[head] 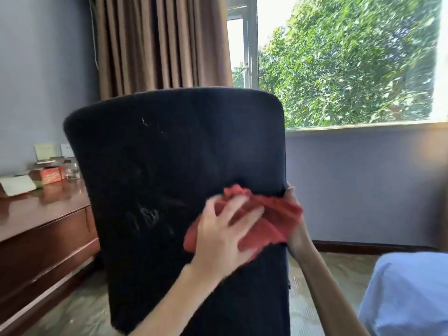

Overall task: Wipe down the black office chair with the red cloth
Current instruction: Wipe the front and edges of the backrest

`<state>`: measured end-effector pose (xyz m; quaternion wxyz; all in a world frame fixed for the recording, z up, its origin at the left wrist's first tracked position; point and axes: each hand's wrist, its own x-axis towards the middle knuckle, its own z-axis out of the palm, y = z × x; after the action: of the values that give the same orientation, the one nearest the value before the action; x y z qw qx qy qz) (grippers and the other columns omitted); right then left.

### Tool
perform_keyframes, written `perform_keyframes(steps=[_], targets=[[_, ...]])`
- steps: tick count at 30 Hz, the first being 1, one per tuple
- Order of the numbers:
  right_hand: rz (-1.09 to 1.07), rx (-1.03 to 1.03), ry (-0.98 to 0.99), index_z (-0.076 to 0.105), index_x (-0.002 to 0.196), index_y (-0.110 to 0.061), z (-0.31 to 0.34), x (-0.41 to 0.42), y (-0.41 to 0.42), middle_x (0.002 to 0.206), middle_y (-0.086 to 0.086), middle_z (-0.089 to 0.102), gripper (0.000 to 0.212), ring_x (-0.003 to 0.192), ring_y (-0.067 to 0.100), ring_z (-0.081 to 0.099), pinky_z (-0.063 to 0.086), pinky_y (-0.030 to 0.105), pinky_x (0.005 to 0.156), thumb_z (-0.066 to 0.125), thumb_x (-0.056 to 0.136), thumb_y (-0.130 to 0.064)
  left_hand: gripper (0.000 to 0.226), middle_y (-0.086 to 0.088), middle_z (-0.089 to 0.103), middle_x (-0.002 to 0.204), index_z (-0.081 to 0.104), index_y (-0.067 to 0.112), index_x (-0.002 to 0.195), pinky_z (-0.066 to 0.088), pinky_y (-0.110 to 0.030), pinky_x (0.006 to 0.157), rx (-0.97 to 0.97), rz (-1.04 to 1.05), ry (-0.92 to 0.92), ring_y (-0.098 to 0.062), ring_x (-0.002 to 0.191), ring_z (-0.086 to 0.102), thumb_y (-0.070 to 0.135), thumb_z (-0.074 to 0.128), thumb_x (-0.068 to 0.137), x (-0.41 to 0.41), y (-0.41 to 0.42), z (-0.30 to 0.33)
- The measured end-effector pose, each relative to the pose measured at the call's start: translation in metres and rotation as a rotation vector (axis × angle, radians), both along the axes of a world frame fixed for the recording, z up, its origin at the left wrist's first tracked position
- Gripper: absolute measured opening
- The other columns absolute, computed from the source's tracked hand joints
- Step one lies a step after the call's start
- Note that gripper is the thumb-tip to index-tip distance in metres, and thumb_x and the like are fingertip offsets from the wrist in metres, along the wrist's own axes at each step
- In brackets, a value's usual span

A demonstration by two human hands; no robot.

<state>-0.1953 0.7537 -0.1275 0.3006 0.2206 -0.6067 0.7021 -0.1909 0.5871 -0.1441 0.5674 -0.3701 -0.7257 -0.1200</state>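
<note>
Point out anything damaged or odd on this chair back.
Pale scuff marks show on the black chair back: a small one near the upper left and a larger patch lower down, left of the red cloth. Motion blur hides whether they are dust or wear. The left hand presses the cloth; the right hand steadies the edge.

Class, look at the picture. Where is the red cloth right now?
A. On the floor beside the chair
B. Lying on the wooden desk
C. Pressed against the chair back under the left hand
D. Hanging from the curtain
C: the left hand lies with spread fingers on the cloth, flat against the chair back.
</note>
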Motion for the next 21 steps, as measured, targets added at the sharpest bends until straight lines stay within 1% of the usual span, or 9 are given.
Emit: perform_keyframes(steps=[2,3,5,8,10,12,14,18,21], targets=[[-0.033,0.003,-0.020,0.059,0.117,-0.031,-0.001,-0.006,0.011,0.108,-0.018,0.070,0.042,0.103,-0.009,0.061,0.046,0.009,0.085,0.032,0.097,-0.056,0.031,0.025,0.020,0.155,0.067,0.049,0.101,0.052,-0.024,0.086,-0.120,0.139,-0.237,-0.013,0.114,0.045,0.064,0.065,0.074,-0.005,0.002,-0.105],[-0.042,0.017,-0.030,0.059,0.121,-0.032,-0.002,-0.009,0.016,0.114,-0.018,0.069,0.047,0.109,-0.007,0.060,0.045,0.010,0.088,0.026,0.097,-0.055,0.031,0.030,0.004,0.154,0.063,0.057,0.085,0.041,-0.003,0.081,-0.132,0.095,-0.408,0.006,0.111,0.036,0.081,0.047,0.074,-0.016,-0.006,-0.142],[-0.036,0.033,-0.055,0.058,0.127,-0.034,-0.004,-0.014,0.026,0.121,-0.017,0.068,0.051,0.118,-0.003,0.058,0.044,0.015,0.097,0.023,0.097,-0.055,0.052,0.035,0.002,0.146,0.057,0.065,0.077,0.030,0.005,0.080,-0.177,0.160,-0.480,0.021,0.106,0.031,0.093,0.013,0.075,-0.032,-0.008,-0.158],[0.032,0.001,-0.075,0.056,0.131,-0.031,-0.005,-0.019,0.038,0.126,-0.018,0.067,0.052,0.124,0.000,0.056,0.044,0.016,0.102,0.023,0.098,-0.053,0.047,0.030,0.038,0.139,0.051,0.056,0.129,0.032,-0.022,0.109,-0.235,-0.016,-0.085,-0.008,0.130,0.041,0.074,0.029,0.091,-0.037,-0.004,-0.025],[0.108,0.009,-0.095,0.054,0.136,-0.029,-0.006,-0.020,0.042,0.131,-0.013,0.065,0.055,0.127,0.004,0.056,0.043,0.021,0.105,0.022,0.099,-0.053,0.034,0.006,0.059,0.129,0.067,0.032,0.123,0.041,-0.044,0.099,0.042,0.083,0.191,-0.034,0.115,0.049,0.040,0.060,0.090,-0.014,0.028,0.094],[0.164,0.011,-0.134,0.051,0.140,-0.028,-0.008,-0.021,0.045,0.135,-0.010,0.063,0.057,0.127,0.006,0.056,0.042,0.028,0.108,0.020,0.100,-0.054,0.032,-0.001,0.064,0.121,0.072,0.023,0.115,0.044,-0.046,0.092,0.315,0.087,0.378,-0.039,0.106,0.052,0.030,0.068,0.084,0.010,0.039,0.178],[0.201,0.009,-0.149,0.049,0.142,-0.029,-0.010,-0.023,0.048,0.136,-0.011,0.062,0.057,0.128,0.007,0.055,0.045,0.026,0.106,0.017,0.102,-0.053,0.035,0.001,0.063,0.120,0.069,0.025,0.117,0.045,-0.045,0.090,0.267,0.159,0.357,-0.038,0.106,0.053,0.032,0.068,0.082,0.017,0.062,0.207],[0.304,-0.089,-0.169,0.064,0.125,-0.029,-0.002,-0.019,0.057,0.123,-0.009,0.070,0.060,0.116,0.006,0.064,0.052,0.018,0.089,0.030,0.093,-0.066,0.038,0.003,0.062,0.120,0.069,0.029,0.114,0.042,-0.044,0.082,0.013,0.136,0.246,-0.037,0.099,0.051,0.034,0.074,0.076,0.000,0.083,0.104],[0.315,-0.149,-0.215,0.062,0.128,-0.025,0.002,-0.021,0.068,0.123,-0.002,0.070,0.070,0.118,0.013,0.064,0.049,0.028,0.100,0.023,0.091,-0.069,0.045,0.006,0.060,0.122,0.069,0.033,0.114,0.042,-0.043,0.078,-0.127,0.083,0.061,-0.035,0.097,0.050,0.025,0.079,0.071,-0.011,0.075,-0.035]])
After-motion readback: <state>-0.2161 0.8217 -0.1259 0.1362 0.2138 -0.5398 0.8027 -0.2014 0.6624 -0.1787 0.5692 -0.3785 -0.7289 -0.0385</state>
